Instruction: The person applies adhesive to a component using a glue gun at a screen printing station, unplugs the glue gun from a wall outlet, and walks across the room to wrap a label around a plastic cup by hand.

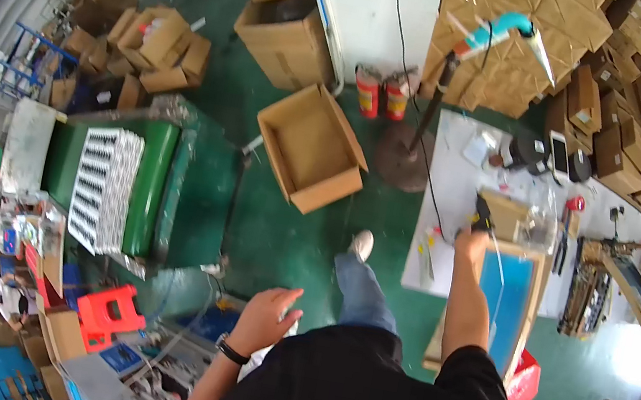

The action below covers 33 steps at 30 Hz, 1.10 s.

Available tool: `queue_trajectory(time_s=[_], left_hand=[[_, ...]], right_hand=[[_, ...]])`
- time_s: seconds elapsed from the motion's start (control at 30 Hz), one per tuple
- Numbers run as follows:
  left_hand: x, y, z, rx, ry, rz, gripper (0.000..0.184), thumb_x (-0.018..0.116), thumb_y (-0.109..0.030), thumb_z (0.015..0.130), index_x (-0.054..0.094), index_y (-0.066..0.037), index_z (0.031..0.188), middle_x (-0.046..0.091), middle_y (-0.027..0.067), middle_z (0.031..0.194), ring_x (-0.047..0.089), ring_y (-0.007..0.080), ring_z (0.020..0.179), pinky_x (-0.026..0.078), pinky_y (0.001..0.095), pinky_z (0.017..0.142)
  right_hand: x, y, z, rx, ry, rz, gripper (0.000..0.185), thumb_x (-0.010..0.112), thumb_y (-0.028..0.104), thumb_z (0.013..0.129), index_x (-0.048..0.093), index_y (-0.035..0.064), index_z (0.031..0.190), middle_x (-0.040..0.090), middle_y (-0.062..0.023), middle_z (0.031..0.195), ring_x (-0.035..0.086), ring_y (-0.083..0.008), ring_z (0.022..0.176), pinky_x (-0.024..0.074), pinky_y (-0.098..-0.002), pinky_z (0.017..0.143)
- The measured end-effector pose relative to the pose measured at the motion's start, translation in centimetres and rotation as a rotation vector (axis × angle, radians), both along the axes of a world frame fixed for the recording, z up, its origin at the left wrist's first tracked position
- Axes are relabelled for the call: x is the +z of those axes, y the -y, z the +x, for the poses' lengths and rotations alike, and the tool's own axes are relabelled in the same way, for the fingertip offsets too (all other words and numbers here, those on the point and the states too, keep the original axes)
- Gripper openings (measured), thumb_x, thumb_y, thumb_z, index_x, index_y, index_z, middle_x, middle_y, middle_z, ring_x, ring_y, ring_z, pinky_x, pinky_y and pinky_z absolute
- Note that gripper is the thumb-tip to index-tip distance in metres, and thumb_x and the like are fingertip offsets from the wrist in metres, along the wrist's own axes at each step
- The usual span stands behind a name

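Observation:
My right hand (472,246) is closed around a black glue gun (484,217) with yellow marks, over the white table (447,179). A dark cord runs down to that hand, and a thin pale stick extends behind the tool. Just beside the right forearm lies a wooden frame (527,319) with a blue panel (507,291). My left hand (266,320) hangs low beside my body, fingers apart, holding nothing; a dark band circles its wrist.
An open cardboard box (314,148) stands on the green floor ahead. To the left, a green conveyor (149,188) carries a stack of printed sheets (103,189). A red stool (109,315) is at lower left. A round stand base (404,156) and two red extinguishers (367,93) are ahead.

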<state>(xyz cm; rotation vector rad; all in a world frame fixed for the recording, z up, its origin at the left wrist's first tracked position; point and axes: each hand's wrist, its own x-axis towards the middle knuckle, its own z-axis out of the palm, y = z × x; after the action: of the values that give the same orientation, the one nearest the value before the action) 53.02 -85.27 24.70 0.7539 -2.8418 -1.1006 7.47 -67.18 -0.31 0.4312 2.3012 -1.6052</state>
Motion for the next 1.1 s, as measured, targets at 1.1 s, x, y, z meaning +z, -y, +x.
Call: queue_trajectory(time_s=[1.1], left_hand=[[16.1,47.8,-74.8,-0.031,-0.67,0.732,0.022,0.054,-0.03,0.107,0.056,-0.013,0.093,0.058,0.0002,0.075,0.052,0.0132,0.066,0.043,0.0293,0.062]], right_hand=[[32.9,5.8,29.7,-0.965,-0.684,-0.847,0.04,0.053,0.013,0.085,0.058,-0.0025,0.121,0.053,-0.0092,0.085,0.053,-0.0207,0.074,0.0438,-0.0338,0.07]])
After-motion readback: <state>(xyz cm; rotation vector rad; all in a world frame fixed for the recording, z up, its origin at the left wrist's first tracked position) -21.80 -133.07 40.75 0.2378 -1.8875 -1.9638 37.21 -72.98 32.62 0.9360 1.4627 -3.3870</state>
